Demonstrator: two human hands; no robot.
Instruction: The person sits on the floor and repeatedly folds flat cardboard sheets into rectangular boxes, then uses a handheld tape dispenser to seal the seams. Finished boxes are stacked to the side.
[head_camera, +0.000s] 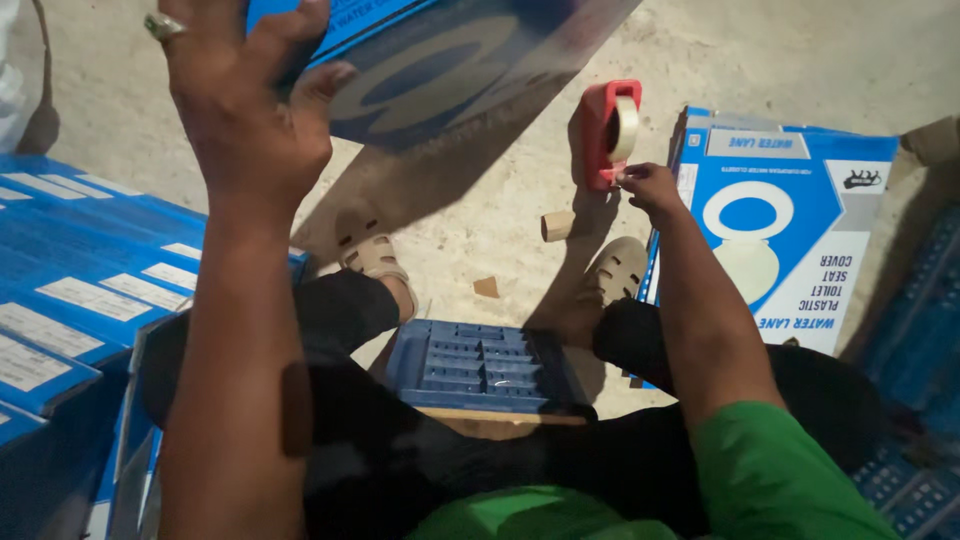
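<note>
Concrete floor (800, 60), raised box (440, 70) cut off

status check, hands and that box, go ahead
Left hand raised, grip on blue box. Right hand at red tape dispenser on floor. Small cardboard core lies nearby.

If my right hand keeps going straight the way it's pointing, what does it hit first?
Most likely the red tape dispenser: the right hand points up-left at its lower edge, fingertips nearly touching it, though depth is hard to judge.
</note>
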